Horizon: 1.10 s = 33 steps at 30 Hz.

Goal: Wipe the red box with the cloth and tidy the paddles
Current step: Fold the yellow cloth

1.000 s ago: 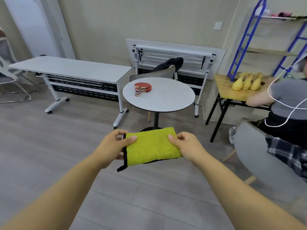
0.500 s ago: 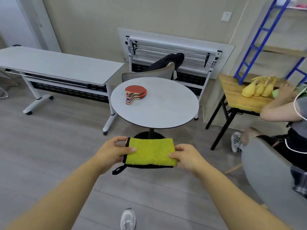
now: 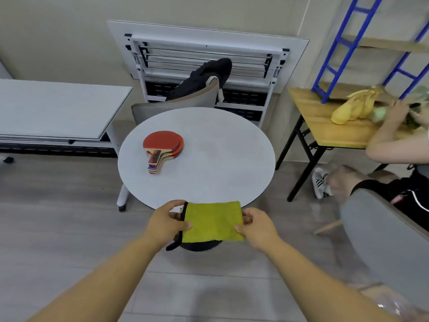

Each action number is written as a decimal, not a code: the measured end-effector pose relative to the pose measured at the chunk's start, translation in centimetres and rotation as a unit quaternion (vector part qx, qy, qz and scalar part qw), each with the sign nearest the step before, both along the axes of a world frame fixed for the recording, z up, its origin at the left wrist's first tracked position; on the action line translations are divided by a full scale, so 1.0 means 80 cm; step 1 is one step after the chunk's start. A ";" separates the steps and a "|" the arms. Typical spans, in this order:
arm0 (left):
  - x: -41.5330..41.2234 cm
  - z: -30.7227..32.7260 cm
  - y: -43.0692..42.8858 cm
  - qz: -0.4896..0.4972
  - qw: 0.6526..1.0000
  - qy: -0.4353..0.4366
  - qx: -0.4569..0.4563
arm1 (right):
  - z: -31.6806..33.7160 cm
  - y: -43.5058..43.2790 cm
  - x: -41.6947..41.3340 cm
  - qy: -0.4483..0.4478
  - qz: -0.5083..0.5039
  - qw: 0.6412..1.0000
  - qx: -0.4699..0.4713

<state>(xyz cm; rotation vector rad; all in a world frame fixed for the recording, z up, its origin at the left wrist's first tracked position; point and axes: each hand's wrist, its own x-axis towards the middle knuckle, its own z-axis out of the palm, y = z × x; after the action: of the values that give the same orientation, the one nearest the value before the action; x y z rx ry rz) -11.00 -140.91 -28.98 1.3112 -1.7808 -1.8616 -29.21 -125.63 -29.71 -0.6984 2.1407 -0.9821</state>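
Left hand [image 3: 166, 223] and right hand [image 3: 257, 227] pinch the yellow cloth [image 3: 212, 221] at the round table's [image 3: 222, 159] near edge; seemingly 3 paddles [image 3: 162, 147] lie stacked.

Cloth [image 3: 212, 220] now at the round table's [image 3: 220, 159] near edge; earlier well short of it

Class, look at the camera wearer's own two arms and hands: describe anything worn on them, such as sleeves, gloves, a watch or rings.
The left forearm and right forearm are bare to the frame edge: no sleeves show. The left hand and right hand wear no gloves; no watch, bracelet, ring or marking is visible.
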 end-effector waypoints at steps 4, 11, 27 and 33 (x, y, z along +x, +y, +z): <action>-0.044 -0.020 -0.036 -0.006 1.000 -0.016 -0.013 | -0.024 -0.033 -0.037 0.005 -0.027 0.999 0.026; -0.138 -0.062 -0.103 -0.014 0.997 -0.058 -0.055 | -0.055 -0.111 -0.123 0.010 -0.014 0.998 0.061; -0.268 -0.125 -0.212 -0.042 0.980 -0.179 -0.074 | -0.116 -0.221 -0.247 0.018 0.050 0.982 0.179; -0.272 -0.125 -0.230 -0.082 0.968 -0.221 -0.087 | -0.106 -0.224 -0.251 0.026 0.096 0.967 0.234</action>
<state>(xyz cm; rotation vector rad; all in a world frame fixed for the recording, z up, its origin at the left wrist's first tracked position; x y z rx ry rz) -32.75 -159.35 -39.01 1.6489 -2.2747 -1.5223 -49.32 -143.53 -38.23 -0.6800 2.1856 -0.3349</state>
